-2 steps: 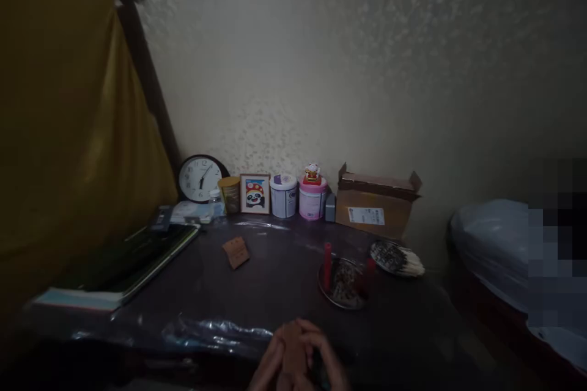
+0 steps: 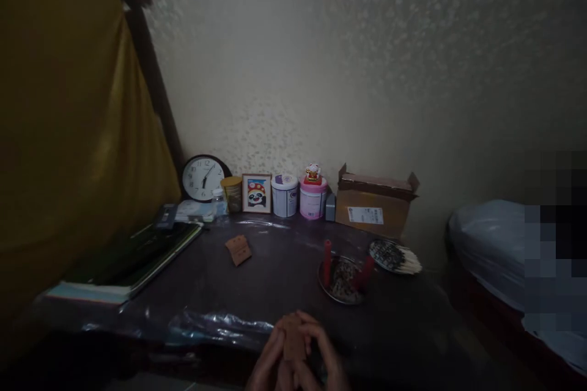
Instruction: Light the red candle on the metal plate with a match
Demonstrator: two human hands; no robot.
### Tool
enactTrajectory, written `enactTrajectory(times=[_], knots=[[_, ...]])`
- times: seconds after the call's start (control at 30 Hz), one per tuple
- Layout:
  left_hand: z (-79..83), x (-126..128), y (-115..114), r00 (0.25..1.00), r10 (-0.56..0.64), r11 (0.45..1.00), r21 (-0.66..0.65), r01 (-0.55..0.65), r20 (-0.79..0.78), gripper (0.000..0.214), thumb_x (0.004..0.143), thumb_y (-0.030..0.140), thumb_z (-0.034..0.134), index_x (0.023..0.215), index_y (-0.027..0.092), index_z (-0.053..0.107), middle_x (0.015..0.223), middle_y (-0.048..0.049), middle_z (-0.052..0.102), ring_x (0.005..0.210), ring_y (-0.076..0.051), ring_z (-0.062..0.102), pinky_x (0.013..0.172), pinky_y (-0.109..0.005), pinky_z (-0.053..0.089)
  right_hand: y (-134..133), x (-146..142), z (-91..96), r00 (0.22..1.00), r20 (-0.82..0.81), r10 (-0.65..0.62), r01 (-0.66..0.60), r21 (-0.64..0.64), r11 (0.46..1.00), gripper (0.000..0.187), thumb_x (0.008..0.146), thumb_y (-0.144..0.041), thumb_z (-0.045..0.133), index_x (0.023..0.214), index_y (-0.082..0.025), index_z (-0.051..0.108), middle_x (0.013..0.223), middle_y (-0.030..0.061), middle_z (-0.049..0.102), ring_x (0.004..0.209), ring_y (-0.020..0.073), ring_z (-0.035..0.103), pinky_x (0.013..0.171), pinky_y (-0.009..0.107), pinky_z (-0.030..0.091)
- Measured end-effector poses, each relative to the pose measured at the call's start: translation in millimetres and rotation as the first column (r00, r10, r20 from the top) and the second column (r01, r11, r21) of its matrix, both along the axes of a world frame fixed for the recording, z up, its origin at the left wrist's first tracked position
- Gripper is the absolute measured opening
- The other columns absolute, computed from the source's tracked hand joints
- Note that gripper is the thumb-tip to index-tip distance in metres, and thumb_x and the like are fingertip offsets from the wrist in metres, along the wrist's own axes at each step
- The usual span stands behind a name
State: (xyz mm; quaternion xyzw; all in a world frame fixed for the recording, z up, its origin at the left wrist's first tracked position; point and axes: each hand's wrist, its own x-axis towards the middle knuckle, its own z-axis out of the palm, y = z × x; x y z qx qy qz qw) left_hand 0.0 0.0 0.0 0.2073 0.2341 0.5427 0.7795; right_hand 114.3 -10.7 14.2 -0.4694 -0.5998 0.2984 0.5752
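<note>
At the bottom centre, both hands close around a small brown cardboard packet (image 2: 294, 339) near the table's front edge. My left hand (image 2: 270, 354) grips its left side, and my right hand (image 2: 323, 351) has its fingers on the right side. Both thumbs press at its lower end. What is inside the packet cannot be seen. A similar folded brown cardboard piece (image 2: 238, 249) lies apart on the table. Ahead and to the right, a round metal plate (image 2: 345, 302) holds dark and pale debris, an upright red candle (image 2: 327, 264) and a tilted red candle (image 2: 364, 273).
Behind the candles, another plate (image 2: 383, 252) holds pale, thin sticks. A cardboard box (image 2: 373, 214), two tins, a framed panda picture (image 2: 257, 193) and a clock (image 2: 203, 178) line the wall. Green-covered books (image 2: 132, 256) lie left on the plastic-covered table (image 2: 202, 284).
The view has shifted slightly. Both hands appear a little higher with the packet still between them, and more of its face shows.
</note>
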Motion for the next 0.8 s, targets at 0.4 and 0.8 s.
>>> enactTrajectory(times=[0.4, 0.8], knots=[[1.8, 6.0, -2.7, 0.975, -0.05, 0.998, 0.059, 0.038, 0.215, 0.028, 0.085, 0.027, 0.048, 0.108, 0.02, 0.063, 0.112, -0.0072, 0.065, 0.105, -0.019, 0.056, 0.092, -0.034, 0.041, -8.4, 0.0, 11.7, 0.997, 0.015, 0.078, -0.078, -0.015, 0.997, 0.03, 0.081, -0.03, 0.057, 0.11, -0.023, 0.058, 0.12, 0.0066, 0.059, 0.113, 0.0195, 0.054, 0.095, 0.028, 0.043], [5.5, 10.6, -5.4, 0.985, -0.028, 0.998, 0.065, 0.017, 0.17, 0.029, 0.084, 0.032, 0.051, 0.106, 0.019, 0.064, 0.092, -0.006, 0.069, 0.09, -0.018, 0.061, 0.091, -0.033, 0.041, -9.9, -2.6, 5.3, 0.993, -0.024, 0.112, -0.114, -0.093, 0.989, 0.034, 0.086, -0.037, 0.05, 0.116, -0.022, 0.051, 0.116, 0.0056, 0.061, 0.107, 0.019, 0.057, 0.089, 0.025, 0.047]])
